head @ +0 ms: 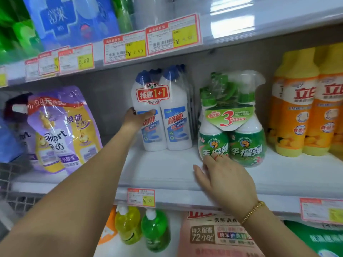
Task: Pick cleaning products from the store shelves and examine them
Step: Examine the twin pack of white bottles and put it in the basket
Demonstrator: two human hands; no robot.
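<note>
The left hand (137, 118) curls round the left side of the shrink-wrapped twin pack of toilet cleaner (175, 115), which stands upright on the shelf (163, 169), likely to draw it out, while the empty right hand (221, 176) waits loose-fingered below-right of that grip.

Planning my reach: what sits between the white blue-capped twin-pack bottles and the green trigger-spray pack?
Nothing; the head view shows only bare white shelf between the twin-pack bottles and spray pack.
</note>
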